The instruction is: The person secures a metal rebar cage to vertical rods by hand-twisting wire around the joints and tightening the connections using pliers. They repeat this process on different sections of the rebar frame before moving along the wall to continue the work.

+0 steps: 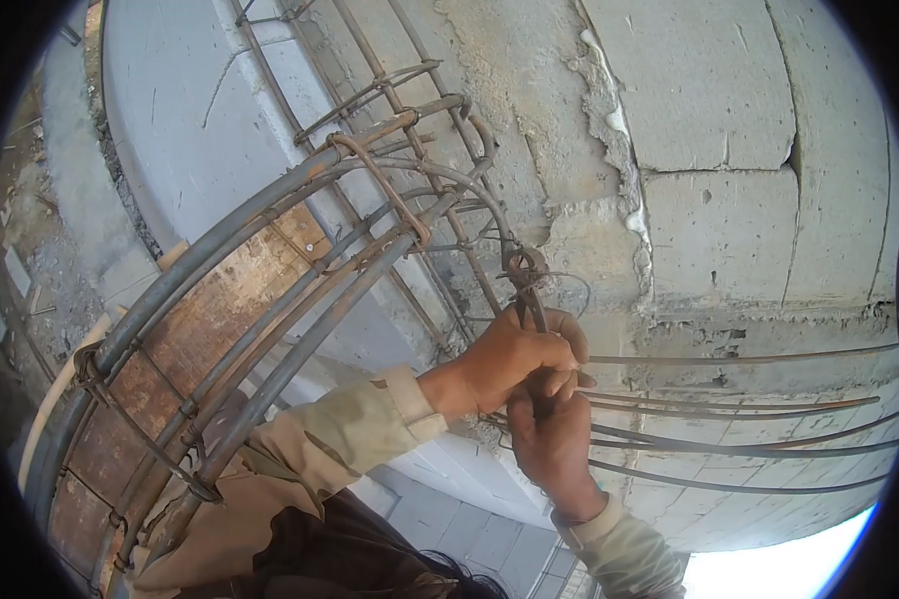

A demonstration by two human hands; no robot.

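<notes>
My left hand (517, 361) is closed around the handles of metal pincers (526, 272). Their jaws point up at the rebar cage (390, 190), close to a bent bar end. A thin tie wire (579, 285) loops out beside the jaws. Just below, touching the left hand, my right hand (554, 444) is closed with its fingers curled in. What lies inside the right hand is hidden.
Several thin steel rods (739, 449) extend rightward from behind my hands. A block wall (719, 235) with rough mortar stands behind. Thick tied bars curve down left over a rusty-brown board (210, 299). Rubble ground (25, 250) lies at far left.
</notes>
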